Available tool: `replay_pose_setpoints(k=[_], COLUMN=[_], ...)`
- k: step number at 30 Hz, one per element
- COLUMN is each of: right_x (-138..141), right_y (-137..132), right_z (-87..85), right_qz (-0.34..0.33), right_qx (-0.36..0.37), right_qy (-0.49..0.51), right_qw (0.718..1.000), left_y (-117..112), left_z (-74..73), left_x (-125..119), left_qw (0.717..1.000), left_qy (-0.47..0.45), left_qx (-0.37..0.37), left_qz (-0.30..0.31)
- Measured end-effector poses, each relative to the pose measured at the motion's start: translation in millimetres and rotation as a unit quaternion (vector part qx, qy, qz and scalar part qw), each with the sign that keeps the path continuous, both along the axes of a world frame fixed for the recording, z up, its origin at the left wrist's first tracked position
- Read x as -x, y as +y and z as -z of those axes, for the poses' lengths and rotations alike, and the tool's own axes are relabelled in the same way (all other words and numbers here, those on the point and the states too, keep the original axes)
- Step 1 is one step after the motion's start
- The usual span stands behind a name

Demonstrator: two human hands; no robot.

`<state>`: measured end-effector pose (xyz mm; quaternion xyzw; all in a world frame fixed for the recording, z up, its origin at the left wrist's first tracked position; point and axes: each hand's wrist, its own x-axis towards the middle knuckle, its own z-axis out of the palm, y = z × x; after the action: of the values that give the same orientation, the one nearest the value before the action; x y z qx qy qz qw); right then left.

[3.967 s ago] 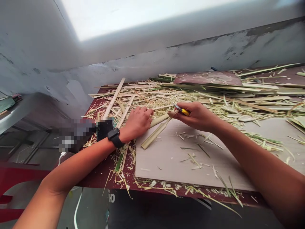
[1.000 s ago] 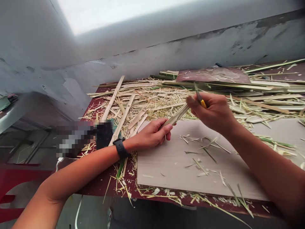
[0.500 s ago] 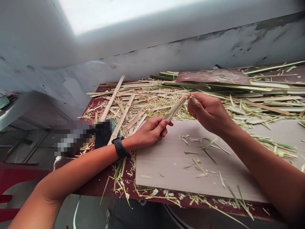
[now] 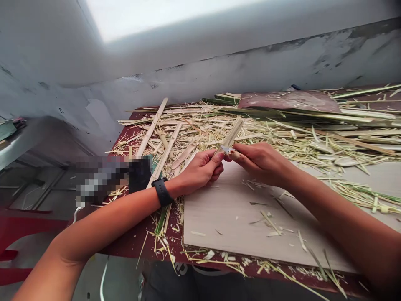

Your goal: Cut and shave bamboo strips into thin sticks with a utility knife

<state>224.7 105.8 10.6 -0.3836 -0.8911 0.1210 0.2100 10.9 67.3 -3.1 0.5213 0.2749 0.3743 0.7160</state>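
Note:
My left hand [image 4: 205,170], with a dark watch [image 4: 162,191] on its wrist, is closed around the lower end of a pale bamboo strip [image 4: 233,133]. The strip tilts up and away to the right. In my right hand [image 4: 261,161] is a small knife [image 4: 225,149]; its short metal blade lies against the strip just above my left thumb. The fingers hide the knife's handle. Beneath both hands lies a pale wooden board [image 4: 225,217] with thin shavings on it.
Bamboo shavings [image 4: 200,121] cover the dark red table [image 4: 125,242]. Longer strips [image 4: 153,127] lean at the left, and more lie at the right. A brown sheet [image 4: 288,100] rests on the pile near the wall [image 4: 194,85]. A blurred dark object [image 4: 139,173] stands at left.
My right hand has moved down and toward me along the bamboo strip, from its far end to just above my left hand. The knife blade has come into sight. My left hand keeps its hold.

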Motion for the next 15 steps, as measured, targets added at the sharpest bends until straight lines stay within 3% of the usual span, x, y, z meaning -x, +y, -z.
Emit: replay_pose_setpoints(k=[15], right_x=[-3.6], right_y=[3.8], right_z=[8.3], right_qz=[0.022], right_qx=[-0.035], right_qy=[0.001], right_qw=[0.999], left_y=[1.0], left_z=[4.3], left_x=[-0.7], left_qw=[0.999], left_qy=[-0.001], left_qx=[-0.035], left_qz=[-0.017])
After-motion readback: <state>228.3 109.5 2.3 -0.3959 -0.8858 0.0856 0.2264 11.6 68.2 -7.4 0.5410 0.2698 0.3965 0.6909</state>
